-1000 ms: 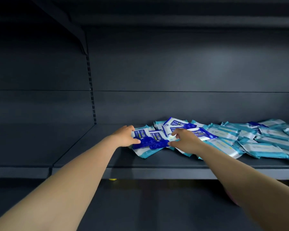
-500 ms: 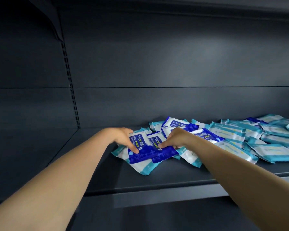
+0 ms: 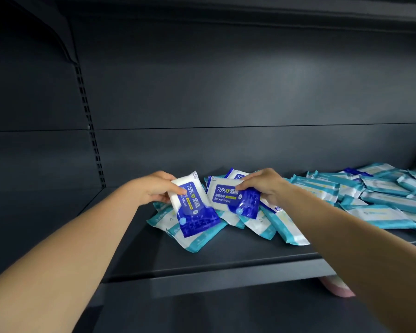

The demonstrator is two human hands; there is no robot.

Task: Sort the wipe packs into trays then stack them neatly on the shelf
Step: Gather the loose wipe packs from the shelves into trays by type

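My left hand (image 3: 154, 189) grips a dark blue and white alcohol wipe pack (image 3: 193, 207) by its top end, lifted above the heap. My right hand (image 3: 264, 186) holds a second dark blue alcohol wipe pack (image 3: 233, 200) by its right side, tilted toward me. Beneath them lie several teal and white wipe packs (image 3: 195, 239) on the dark shelf board (image 3: 202, 258). More teal packs (image 3: 375, 200) spread in a loose heap to the right. Another dark blue pack (image 3: 237, 175) peeks out behind my right hand.
The dark grey shelf back panel (image 3: 226, 92) rises behind the heap. A slotted upright (image 3: 91, 140) stands at the left, with bare shelf board in front of it. Something pink (image 3: 336, 288) shows below the shelf's front edge, under my right arm.
Both hands have lifted a dark blue pack each off the heap; before, the fingers were pressing on the packs lying flat. The view has moved closer and leftward.
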